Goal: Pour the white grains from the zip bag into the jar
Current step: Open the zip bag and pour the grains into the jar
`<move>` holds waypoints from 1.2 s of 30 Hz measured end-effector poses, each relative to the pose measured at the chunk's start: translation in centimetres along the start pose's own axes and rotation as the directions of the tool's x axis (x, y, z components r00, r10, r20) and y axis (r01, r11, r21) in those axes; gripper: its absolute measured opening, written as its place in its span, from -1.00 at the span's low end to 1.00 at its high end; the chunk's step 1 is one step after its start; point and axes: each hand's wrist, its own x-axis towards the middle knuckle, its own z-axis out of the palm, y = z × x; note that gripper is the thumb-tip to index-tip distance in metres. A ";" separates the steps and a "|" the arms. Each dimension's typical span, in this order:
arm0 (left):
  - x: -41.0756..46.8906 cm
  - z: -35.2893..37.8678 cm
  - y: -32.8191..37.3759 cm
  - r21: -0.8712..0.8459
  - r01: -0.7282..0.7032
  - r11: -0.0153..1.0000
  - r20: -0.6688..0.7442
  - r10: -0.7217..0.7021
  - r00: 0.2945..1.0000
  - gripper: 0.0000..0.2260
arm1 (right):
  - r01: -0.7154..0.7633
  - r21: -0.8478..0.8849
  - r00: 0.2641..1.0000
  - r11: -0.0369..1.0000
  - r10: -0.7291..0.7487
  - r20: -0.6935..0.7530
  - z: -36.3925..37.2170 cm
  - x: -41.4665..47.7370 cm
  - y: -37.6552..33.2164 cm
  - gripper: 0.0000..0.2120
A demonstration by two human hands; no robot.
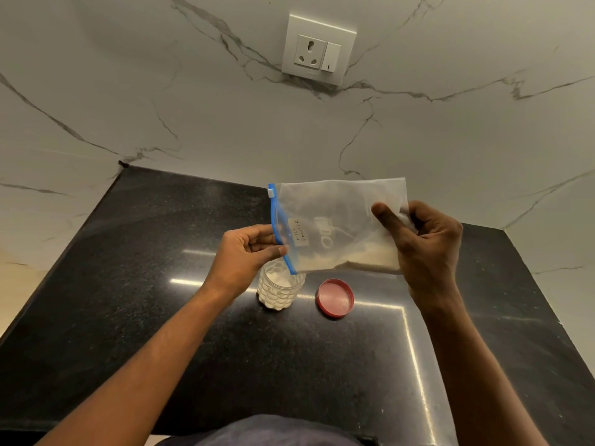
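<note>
Head view: zip bag (335, 226) held sideways in the air, blue zip edge (279, 230) pointing down-left, right over the open jar (279, 289). Left hand (248, 255) pinches the zip edge between thumb and fingers; right hand (425, 249) is closed on the bag's far end. White grains (370, 260) sit along the lower fold, some already in the jar. Risks: the bag mouth looks wider than the jar opening, so a fast tilt could spill grains onto the black counter (128, 317); the bag's lower corner could nudge the light jar over. Red lid (335, 297) lies just beside the jar, inside up, could catch spill. Wall socket (318, 48) well apart, nothing blocking.
</note>
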 end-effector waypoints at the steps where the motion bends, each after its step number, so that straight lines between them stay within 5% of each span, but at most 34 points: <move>1: 0.0 0.0 0.0 -0.005 0.000 1.000 -0.003 0.000 1.000 -0.69 | 0.004 -0.014 1.000 1.000 -0.004 0.007 0.0 0.0 -0.1 -0.69; 36: -0.5 -0.2 0.1 -0.034 0.015 0.999 -0.002 -0.015 1.000 -0.70 | 0.008 -0.017 1.000 1.000 -0.007 0.014 0.2 0.0 -0.8 -0.76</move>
